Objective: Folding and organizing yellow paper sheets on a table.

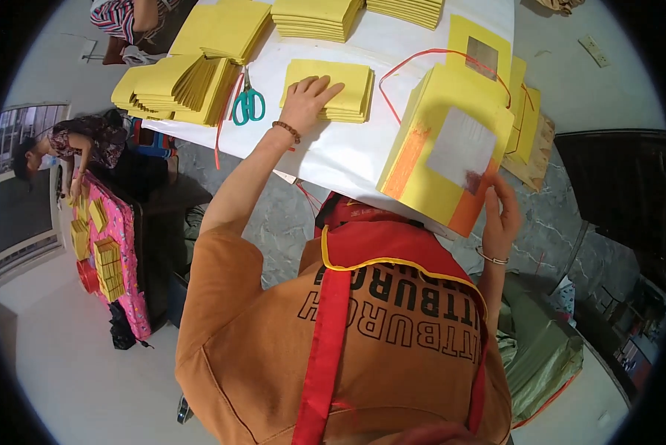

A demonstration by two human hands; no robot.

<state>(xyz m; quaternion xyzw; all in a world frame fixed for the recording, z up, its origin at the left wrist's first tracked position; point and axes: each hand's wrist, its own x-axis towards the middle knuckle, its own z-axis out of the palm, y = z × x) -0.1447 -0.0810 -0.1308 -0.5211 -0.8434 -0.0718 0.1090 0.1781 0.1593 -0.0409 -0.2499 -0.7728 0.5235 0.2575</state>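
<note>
My left hand [308,104] lies with fingers spread on a small stack of folded yellow paper [344,78] on the white-covered table [340,157]. Beside that stack lie scissors [249,104] with teal handles. At the table's near right edge stands a thick yellow block-shaped bundle [413,159], with orange colouring along its sides. Its top carries a grey rectangle with a dark reddish smudge. My right hand [502,211] is at the bundle's right side, fingers loosely bent and apart, nothing visible in them. Whether its fingertips touch the bundle, I cannot tell.
Several yellow paper stacks [314,18] line the table's far side, with fanned sheets [162,85] at left. A red strap [429,52] loops behind the bundle. More yellow bundles [524,126] stand at right. Another person [88,148] works at a pink-covered table [121,222] on the left.
</note>
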